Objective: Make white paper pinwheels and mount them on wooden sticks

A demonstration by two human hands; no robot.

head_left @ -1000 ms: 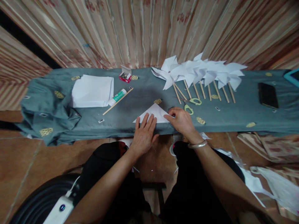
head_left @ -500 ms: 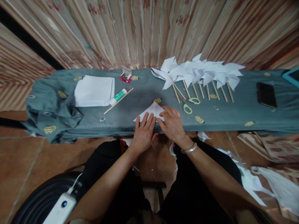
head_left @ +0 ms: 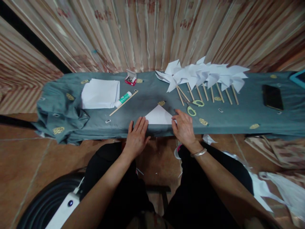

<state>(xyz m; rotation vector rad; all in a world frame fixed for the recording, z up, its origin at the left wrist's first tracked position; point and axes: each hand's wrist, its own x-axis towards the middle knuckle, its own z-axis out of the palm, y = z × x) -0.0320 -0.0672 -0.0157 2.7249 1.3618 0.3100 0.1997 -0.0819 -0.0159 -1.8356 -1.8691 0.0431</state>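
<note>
Tiled floor [head_left: 28, 159] fills the near ground, and past the person's knees a long bench [head_left: 238, 121] draped in grey-green cloth runs across the view.

At its near edge lies the paper [head_left: 159, 115] — a white sheet folded to a triangle, apex pointing away, long edge toward the person. The left hand [head_left: 136, 137] lies flat on the cloth, fingers together and extended, their tips at the triangle's left corner; it pinches nothing. The right hand [head_left: 183, 128] rests at the right corner with fingers loosely curled; whether the tips nip the paper's edge or only press it cannot be told.

By the look of it, the paper is very light and thin, stiff only along its crease, and apt to slide on the cloth or buckle if pushed from one side. Corners and the folded edge seem the best places to take hold, with a flat palm to steady it.

Just beyond the right hand lie green-handled scissors [head_left: 194, 106]. Left of centre sit a stick [head_left: 124, 103], a glue tube [head_left: 123, 99] and a paper stack [head_left: 101, 93], with a small red box [head_left: 131, 79] further back. Finished pinwheels [head_left: 202, 74] on sticks lie in a row toward the rear, a phone [head_left: 273, 97] to the far right — striped curtains [head_left: 152, 31] behind all.
</note>
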